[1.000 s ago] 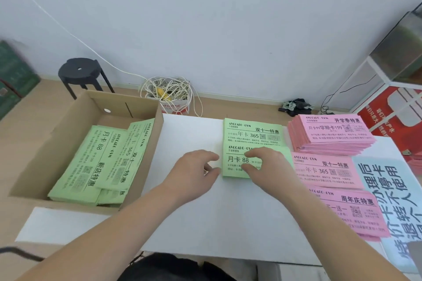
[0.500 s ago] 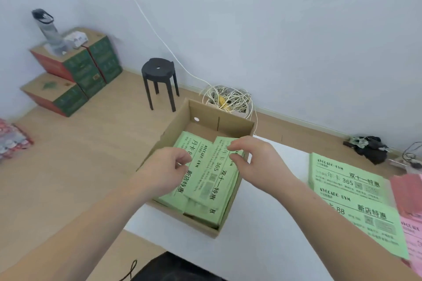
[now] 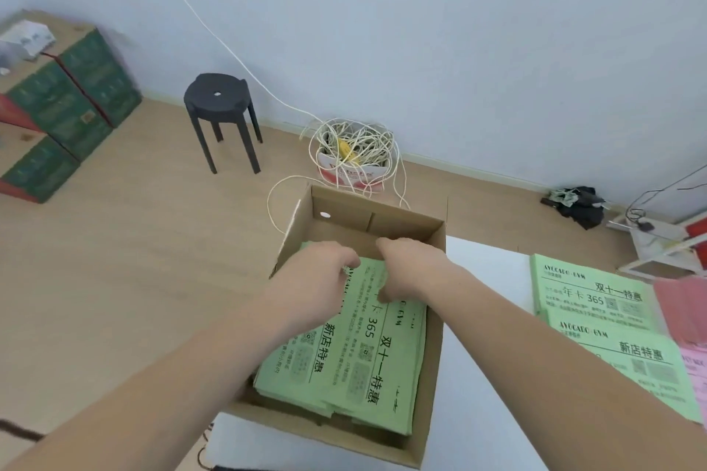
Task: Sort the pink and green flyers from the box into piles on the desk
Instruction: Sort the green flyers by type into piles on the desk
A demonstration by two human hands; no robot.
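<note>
The left hand (image 3: 313,279) is down inside the cardboard box (image 3: 430,375), at the far end of the green flyers (image 3: 344,363). Its fingers are curled onto the top sheets, but I cannot tell if it has a real grip yet or is only touching. The flyers lie in the box in a loose, fanned-out pile (not neat at all), with at least two different kinds on top.

Just beside it, the right hand (image 3: 411,270) is bent over the same far edge of the paper. Its fingers look closed on the edge of a top flyer, though the fingertips are hidden.

What could go wrong? Thin sheets stick together, so the hands may lift a bunch when they want only one kind. Sheets could also slide off the pile and bend against the box wall. The box sits at the corner of the white desk (image 3: 486,317), with part of it seeming to hang past the edge, so a hard pull might tip or push it.

Farther right, two green piles (image 3: 612,321) lie on the desk. They overlap, so a new flyer could land on the wrong one. The pink pile (image 3: 679,306) is at the far right, partly out of view.
</note>
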